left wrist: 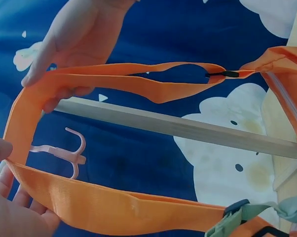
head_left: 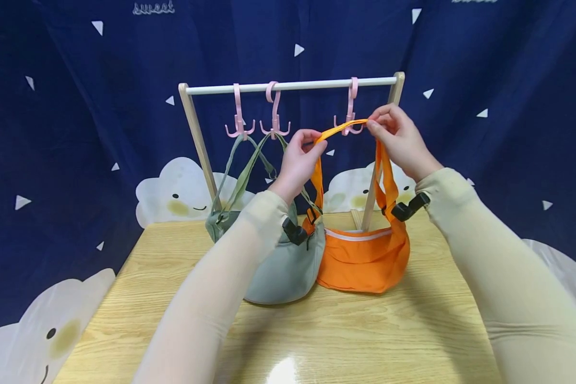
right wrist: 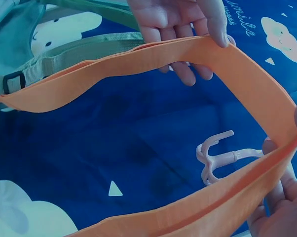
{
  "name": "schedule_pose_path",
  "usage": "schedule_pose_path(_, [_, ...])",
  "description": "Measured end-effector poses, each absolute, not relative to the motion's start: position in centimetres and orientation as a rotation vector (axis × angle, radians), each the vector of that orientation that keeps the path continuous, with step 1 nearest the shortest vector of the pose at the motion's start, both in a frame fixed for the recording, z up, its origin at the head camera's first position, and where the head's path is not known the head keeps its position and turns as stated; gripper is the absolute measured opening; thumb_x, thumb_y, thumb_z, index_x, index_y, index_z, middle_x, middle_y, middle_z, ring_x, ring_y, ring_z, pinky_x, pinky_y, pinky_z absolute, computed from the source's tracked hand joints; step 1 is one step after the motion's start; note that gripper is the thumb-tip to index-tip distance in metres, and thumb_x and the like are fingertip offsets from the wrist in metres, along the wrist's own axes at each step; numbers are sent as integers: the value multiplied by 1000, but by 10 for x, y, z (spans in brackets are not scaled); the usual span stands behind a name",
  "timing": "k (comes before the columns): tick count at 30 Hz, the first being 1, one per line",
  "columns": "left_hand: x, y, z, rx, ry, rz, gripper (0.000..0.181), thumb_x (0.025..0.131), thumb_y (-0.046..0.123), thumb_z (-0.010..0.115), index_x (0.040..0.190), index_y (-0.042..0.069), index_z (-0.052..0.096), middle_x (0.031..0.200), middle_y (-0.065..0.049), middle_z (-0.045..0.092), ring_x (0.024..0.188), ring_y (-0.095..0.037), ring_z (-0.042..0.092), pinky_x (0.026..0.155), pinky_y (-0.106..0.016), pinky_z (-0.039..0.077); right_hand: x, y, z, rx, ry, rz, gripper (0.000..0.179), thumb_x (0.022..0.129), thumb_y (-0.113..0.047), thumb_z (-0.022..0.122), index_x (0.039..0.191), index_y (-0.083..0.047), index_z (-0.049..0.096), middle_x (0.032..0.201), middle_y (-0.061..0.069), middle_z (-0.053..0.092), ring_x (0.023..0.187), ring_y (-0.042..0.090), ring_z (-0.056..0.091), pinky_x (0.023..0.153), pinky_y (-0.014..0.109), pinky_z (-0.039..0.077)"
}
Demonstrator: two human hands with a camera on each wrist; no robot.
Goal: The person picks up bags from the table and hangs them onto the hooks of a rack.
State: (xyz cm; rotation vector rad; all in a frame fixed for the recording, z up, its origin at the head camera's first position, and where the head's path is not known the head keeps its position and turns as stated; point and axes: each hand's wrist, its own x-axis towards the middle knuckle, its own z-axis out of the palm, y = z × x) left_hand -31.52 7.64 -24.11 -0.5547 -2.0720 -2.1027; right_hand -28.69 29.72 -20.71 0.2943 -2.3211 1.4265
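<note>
An orange bag (head_left: 357, 264) hangs low at the rack's right side, its bottom close to the tabletop. Its orange strap (head_left: 342, 128) is stretched between both hands just in front of the right pink hook (head_left: 350, 109). My left hand (head_left: 301, 160) pinches the strap's left bend between thumb and fingers. At the right bend, my right hand (head_left: 400, 140) pinches it the same way. In the left wrist view, the hook's prongs (left wrist: 72, 154) show inside the strap loop, and whether they touch the strap cannot be told.
A white rail (head_left: 307, 85) on wooden posts carries two more pink hooks (head_left: 274, 112) at left. Grey-green bags (head_left: 283, 274) hang from them beside the orange bag, partly behind my left forearm. The rack stands on a wooden table (head_left: 355, 336) before a dark blue curtain (head_left: 101, 106).
</note>
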Motion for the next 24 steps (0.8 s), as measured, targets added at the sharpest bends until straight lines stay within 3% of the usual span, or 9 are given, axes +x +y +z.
schedule_pose_path(13, [-317,78,-243,-493,-2040,-2082,26,97,18,73,119,6,65,117,-10,65,91,-16,58,82,-24,57,-295,287,-211,236,-2242,1486,18,103,-38,61,117,-26,62,98,-6,58,97,18,51,84,28,44])
schedule_pose_path(24, [-318,80,-244,-501,-2019,-2079,24,98,17,72,120,10,65,119,-9,63,101,-24,63,91,-31,59,-299,272,-215,171,-2144,1508,18,102,-36,64,116,-25,62,99,-8,60,96,14,52,82,23,43])
